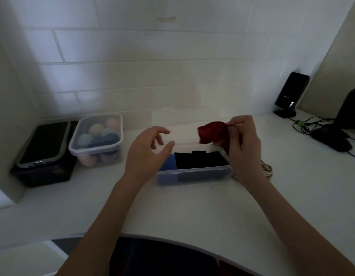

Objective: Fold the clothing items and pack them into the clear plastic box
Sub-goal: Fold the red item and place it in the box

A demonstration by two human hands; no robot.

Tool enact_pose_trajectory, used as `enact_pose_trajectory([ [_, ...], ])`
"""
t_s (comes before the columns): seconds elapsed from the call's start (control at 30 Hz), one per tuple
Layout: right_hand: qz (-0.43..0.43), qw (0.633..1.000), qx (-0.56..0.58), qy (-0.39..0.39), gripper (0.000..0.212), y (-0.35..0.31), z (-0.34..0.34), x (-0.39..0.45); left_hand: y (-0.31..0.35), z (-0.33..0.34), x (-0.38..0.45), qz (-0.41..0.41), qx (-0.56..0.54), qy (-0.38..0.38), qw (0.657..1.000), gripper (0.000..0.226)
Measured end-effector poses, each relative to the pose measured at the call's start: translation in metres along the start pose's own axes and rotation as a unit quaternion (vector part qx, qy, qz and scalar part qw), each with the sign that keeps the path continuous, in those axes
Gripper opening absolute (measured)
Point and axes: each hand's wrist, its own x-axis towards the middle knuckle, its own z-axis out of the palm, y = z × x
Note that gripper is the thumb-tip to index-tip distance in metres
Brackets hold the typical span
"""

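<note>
A clear plastic box [194,172] sits on the white counter in front of me. Inside it lie a folded blue item [168,163] at the left and folded black items [200,158] beside it. My right hand [242,144] is above the box's right end, pinching a small red cloth item [210,132] that hangs over the box's back edge. Over the box's left end hovers my left hand [146,150], fingers apart and curled, holding nothing.
A lidded clear tub of pastel balls [97,140] stands at the left, beside a phone lying on a dark box [43,146]. A black device on a stand [291,94], cables [308,124] and a dark lamp base [332,138] fill the right corner. A striped item [267,169] lies behind my right wrist.
</note>
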Motion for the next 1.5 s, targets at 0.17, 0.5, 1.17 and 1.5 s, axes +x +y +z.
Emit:
enact_pose_trajectory([
  [0.17, 0.160, 0.956, 0.238, -0.058, 0.018, -0.011, 0.007, 0.000, 0.033, 0.016, 0.019, -0.038, -0.117, -0.203, 0.971, 0.021],
  [0.5, 0.200, 0.937, 0.270, -0.096, 0.010, -0.009, 0.012, -0.001, 0.042, 0.023, 0.037, -0.292, -0.669, -0.145, 0.667, 0.019],
  [1.17, -0.017, 0.991, 0.089, -0.098, 0.034, -0.021, 0.011, -0.014, 0.043, 0.013, 0.012, -0.030, -0.149, -0.163, 0.975, 0.020],
  [1.5, 0.066, 0.980, 0.152, -0.106, 0.039, -0.016, 0.015, -0.014, 0.057, 0.014, 0.009, -0.124, -0.155, -0.211, 0.957, 0.026],
])
